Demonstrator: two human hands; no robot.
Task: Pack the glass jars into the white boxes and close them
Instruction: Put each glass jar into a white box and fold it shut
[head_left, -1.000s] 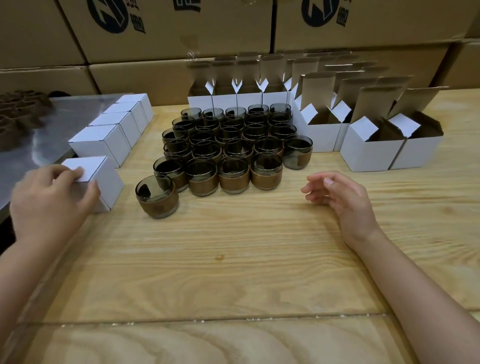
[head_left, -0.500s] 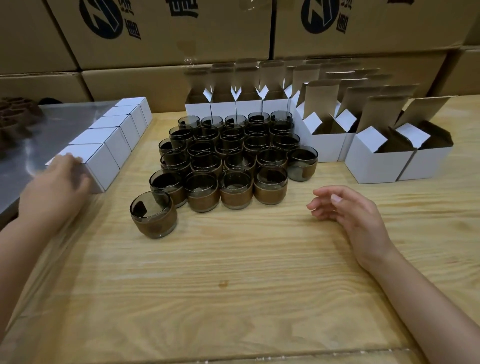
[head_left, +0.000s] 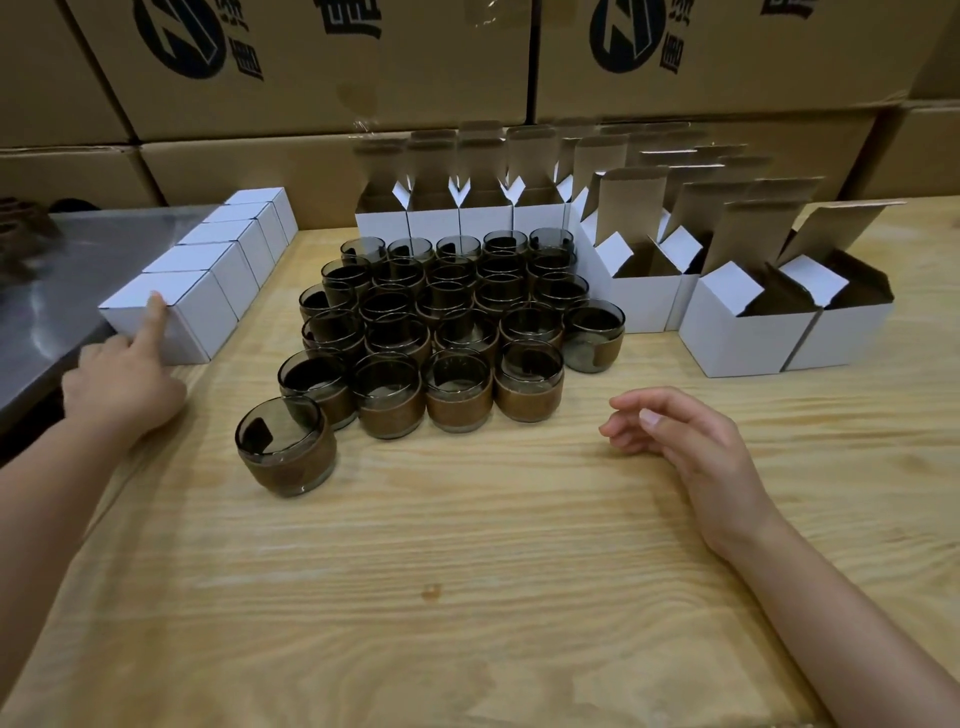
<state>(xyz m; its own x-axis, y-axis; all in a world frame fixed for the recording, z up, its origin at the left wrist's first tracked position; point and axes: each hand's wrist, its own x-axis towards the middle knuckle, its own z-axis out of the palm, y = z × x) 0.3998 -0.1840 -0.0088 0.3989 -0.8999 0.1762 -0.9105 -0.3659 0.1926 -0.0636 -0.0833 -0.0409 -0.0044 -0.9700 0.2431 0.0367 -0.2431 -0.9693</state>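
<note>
Several smoky glass jars (head_left: 441, 322) with brown bands stand packed together mid-table; one jar (head_left: 285, 447) sits apart at the front left. A row of closed white boxes (head_left: 223, 254) runs along the left. My left hand (head_left: 124, 387) touches the front face of the nearest closed box (head_left: 195, 312) with its straight index finger, its other fingers curled. My right hand (head_left: 685, 439) hovers low over the wood to the right of the jars, fingers loosely curled, holding nothing. Open white boxes (head_left: 748, 332) with raised flaps stand to the right of the jars and behind them (head_left: 457, 221).
Large brown cartons (head_left: 322, 67) are stacked as a wall behind the wooden table (head_left: 467, 571). A grey metal surface (head_left: 57, 280) adjoins the table on the left, with dark objects (head_left: 21, 228) at its far end.
My left hand has set the tilted closed box upright at the near end of the row and now only touches it with one finger. The right hand has barely moved.
</note>
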